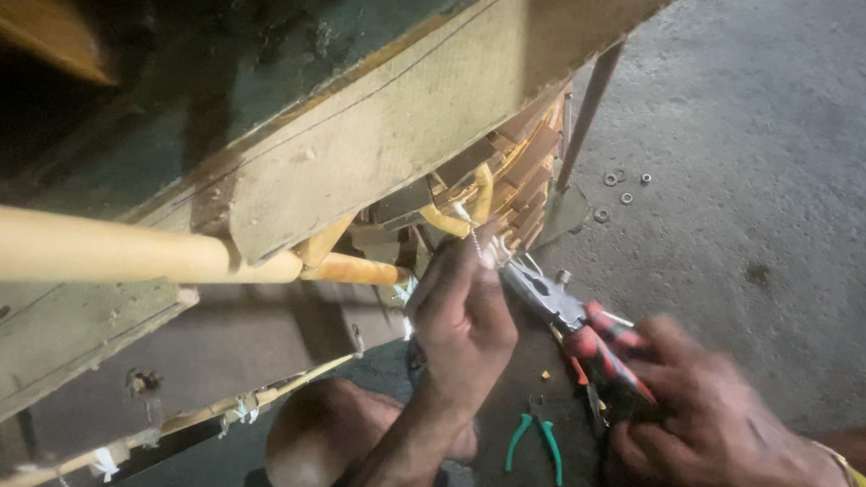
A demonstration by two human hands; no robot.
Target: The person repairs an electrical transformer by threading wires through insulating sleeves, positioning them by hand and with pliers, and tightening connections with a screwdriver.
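My left hand (463, 321) is raised in the middle, its fingertips pinching a thin pale twisted cord (474, 240) that leads to the yellow-sleeved leads (460, 218) of a winding. My right hand (708, 421) is at the lower right, blurred, gripping the red handles of a pair of pliers (573, 322). The pliers' grey jaws point up left and sit next to the left fingertips and the cord. The winding (533, 164), layered brown strips, is tucked under a big tan insulating board (400, 121).
A long yellow sleeved tube (102, 248) runs from the left edge to the winding. Small green-handled cutters (536, 442) lie on the grey concrete floor below the hands. Several washers (622, 185) lie on the floor at upper right. A metal rod (587, 108) stands beside the winding.
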